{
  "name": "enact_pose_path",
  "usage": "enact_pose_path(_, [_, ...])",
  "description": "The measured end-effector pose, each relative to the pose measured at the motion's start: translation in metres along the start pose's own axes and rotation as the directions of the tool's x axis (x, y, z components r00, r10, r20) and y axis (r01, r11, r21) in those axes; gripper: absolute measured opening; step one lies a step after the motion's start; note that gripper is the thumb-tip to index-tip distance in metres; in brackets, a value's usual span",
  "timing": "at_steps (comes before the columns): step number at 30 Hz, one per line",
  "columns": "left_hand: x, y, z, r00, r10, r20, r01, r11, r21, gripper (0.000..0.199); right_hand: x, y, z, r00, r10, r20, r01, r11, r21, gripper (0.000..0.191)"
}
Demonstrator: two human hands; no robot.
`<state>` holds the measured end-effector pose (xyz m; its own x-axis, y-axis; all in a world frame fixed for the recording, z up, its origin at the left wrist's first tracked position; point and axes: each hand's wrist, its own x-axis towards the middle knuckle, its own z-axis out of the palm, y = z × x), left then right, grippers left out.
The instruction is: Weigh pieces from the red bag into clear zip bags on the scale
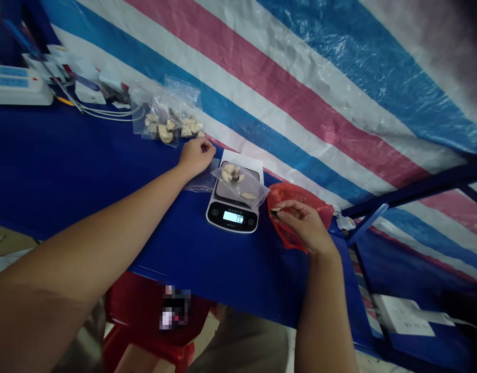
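Observation:
A white digital scale [232,220] stands on the blue table, its lit display reading what looks like 79. Across its grey pan lies a clear plastic bag [257,194] with several pale, dark-edged dried pieces [231,173] in it. My right hand [306,223] is over a red plastic bag [288,191], to the right of the scale. Its thumb and fingers pinch a small dried piece [276,211], pale with a dark edge. My left hand [198,155] rests left of the scale, fingers curled closed with nothing visible in them. Beside it lies a flat clear bag [203,178].
Filled clear bags of similar pieces [166,127] lie at the back, against the striped tarp [238,67]. A power strip [16,85], cables and small items sit at the far left. A red stool [145,305] is below the table's front edge [176,280].

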<state>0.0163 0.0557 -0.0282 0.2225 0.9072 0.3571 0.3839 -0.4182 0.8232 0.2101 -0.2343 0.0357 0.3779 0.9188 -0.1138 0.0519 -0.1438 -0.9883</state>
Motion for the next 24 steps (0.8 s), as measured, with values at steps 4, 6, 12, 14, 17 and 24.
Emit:
enact_pose_path(4, [0.000,0.000,0.000,1.000,-0.011,0.006,0.011,1.000,-0.002,0.009,0.009,0.007,0.009,0.990,-0.054,-0.127,0.049,0.998,-0.035,0.036])
enact_pose_path(6, [0.000,0.000,0.000,1.000,-0.008,0.006,0.008,1.000,0.005,0.010,0.013,0.010,0.013,0.976,-0.109,-0.188,0.098,0.993,-0.067,0.036])
enact_pose_path(12, [-0.001,0.001,0.000,1.000,-0.009,0.011,0.009,1.000,-0.007,0.009,0.025,0.021,0.026,0.926,-0.213,-0.312,0.181,0.975,-0.128,0.034])
enact_pose_path(14, [-0.001,0.001,0.001,1.000,-0.011,0.011,0.011,1.000,-0.007,0.009,0.026,0.023,0.030,0.914,-0.228,-0.335,0.189,0.971,-0.145,0.033])
enact_pose_path(17, [-0.001,0.000,0.001,1.000,-0.009,0.008,0.009,1.000,-0.007,0.009,0.028,0.024,0.037,0.914,-0.225,-0.338,0.181,0.971,-0.156,0.033])
enact_pose_path(24, [-0.001,-0.001,0.002,1.000,-0.009,0.008,0.009,1.000,0.009,0.009,0.038,0.019,0.057,0.918,-0.213,-0.334,0.195,0.977,-0.086,0.034])
